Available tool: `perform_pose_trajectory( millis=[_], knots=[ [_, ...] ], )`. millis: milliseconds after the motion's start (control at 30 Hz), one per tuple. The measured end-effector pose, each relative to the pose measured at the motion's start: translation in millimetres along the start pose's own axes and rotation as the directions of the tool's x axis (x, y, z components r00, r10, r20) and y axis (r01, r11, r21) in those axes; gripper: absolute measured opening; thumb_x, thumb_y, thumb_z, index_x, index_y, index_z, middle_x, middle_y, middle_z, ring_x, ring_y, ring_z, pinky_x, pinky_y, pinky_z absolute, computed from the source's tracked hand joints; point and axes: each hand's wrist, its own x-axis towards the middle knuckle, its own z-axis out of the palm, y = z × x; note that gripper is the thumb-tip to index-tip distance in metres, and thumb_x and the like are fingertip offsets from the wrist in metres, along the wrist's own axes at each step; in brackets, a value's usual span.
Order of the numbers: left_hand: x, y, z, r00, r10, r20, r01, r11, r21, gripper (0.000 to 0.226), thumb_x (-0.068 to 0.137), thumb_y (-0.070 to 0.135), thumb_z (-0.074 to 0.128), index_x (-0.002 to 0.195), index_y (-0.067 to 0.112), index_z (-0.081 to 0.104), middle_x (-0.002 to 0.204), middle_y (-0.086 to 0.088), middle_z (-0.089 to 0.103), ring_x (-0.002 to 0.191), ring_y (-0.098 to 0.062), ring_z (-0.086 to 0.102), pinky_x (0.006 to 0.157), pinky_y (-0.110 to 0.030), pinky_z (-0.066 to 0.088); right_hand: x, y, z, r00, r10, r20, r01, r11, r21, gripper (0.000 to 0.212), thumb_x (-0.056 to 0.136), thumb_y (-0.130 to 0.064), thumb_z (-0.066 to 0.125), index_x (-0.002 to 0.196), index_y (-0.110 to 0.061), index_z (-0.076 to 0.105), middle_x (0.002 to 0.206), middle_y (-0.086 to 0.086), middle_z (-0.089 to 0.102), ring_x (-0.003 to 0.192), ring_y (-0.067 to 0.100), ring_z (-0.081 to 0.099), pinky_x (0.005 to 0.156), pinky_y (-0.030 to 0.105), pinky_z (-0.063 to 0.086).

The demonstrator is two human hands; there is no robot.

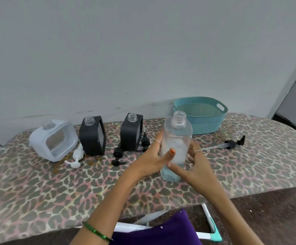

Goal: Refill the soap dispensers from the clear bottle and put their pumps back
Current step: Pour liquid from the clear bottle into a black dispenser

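Both hands, left (149, 160) and right (195, 167), wrap their grip round the tall clear uncapped plastic bottle (176, 147), upright on the leopard-print counter (37, 191) just right of two open-necked black dispensers (92, 136), probably steadying it before lifting to pour.

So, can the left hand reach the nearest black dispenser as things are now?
Probably yes, but not at once. The left hand is holding the clear bottle together with the right hand. The black dispenser stands just beyond it, with nothing between them.
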Motion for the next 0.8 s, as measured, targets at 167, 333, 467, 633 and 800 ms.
perform_pose_trajectory(
  millis=[167, 333, 467, 633, 800],
  knots=[
    [-15, 2, -3, 0.78, 0.194, -0.596, -0.065, 0.971, 0.231, 0.038, 0.09, 0.048, 0.057, 0.12, 0.024, 0.054, 0.111, 0.009, 0.058, 0.099, 0.005, 0.055, 0.081, -0.014, 0.048, -4, -16, 27, 0.969, 0.029, -0.247, 0.014, 0.985, 0.171, 0.091, 0.058, -0.048, 0.083, 0.134, -0.022, 0.041, 0.119, -0.014, 0.057, 0.11, -0.003, 0.056, 0.087, 0.011, 0.048],
    [-7, -3, -23, 0.505, 0.19, -0.842, 0.194, 0.925, 0.325, 0.053, 0.085, 0.021, 0.07, 0.129, 0.01, 0.042, 0.128, -0.003, 0.04, 0.116, -0.015, 0.047, 0.098, -0.022, 0.04, 3, -19, 43, 0.919, -0.016, -0.393, 0.084, 0.984, 0.158, 0.077, 0.067, -0.028, 0.086, 0.131, -0.024, 0.042, 0.118, -0.009, 0.057, 0.11, 0.005, 0.057, 0.095, 0.035, 0.051],
    [10, -15, -38, 0.581, 0.049, -0.813, 0.304, 0.913, 0.272, 0.079, 0.082, 0.027, 0.073, 0.144, 0.006, 0.027, 0.147, -0.01, 0.031, 0.132, -0.022, 0.038, 0.11, -0.03, 0.033, 6, -18, 54, 0.872, -0.049, -0.487, 0.105, 0.991, 0.089, 0.076, 0.071, -0.028, 0.083, 0.131, -0.03, 0.037, 0.122, -0.008, 0.053, 0.113, 0.007, 0.053, 0.098, 0.027, 0.045],
    [21, -33, -45, 0.598, -0.02, -0.802, 0.365, 0.897, 0.25, 0.057, 0.079, 0.027, 0.074, 0.122, 0.001, 0.048, 0.111, -0.012, 0.059, 0.106, -0.028, 0.056, 0.08, -0.032, 0.052, 11, -14, 58, 0.85, -0.043, -0.524, 0.116, 0.988, 0.106, 0.073, 0.071, -0.021, 0.083, 0.129, -0.025, 0.04, 0.116, -0.008, 0.055, 0.105, 0.003, 0.055, 0.089, 0.016, 0.046],
    [15, -26, -45, 0.542, -0.001, -0.84, 0.283, 0.942, 0.181, 0.028, 0.081, 0.02, 0.073, 0.096, 0.006, 0.055, 0.084, -0.005, 0.061, 0.072, -0.018, 0.058, 0.048, -0.011, 0.04, 16, -8, 53, 0.84, -0.097, -0.534, 0.16, 0.985, 0.072, 0.071, 0.068, -0.013, 0.084, 0.123, -0.026, 0.041, 0.106, -0.018, 0.053, 0.095, -0.011, 0.053, 0.074, 0.002, 0.04]
  ],
)
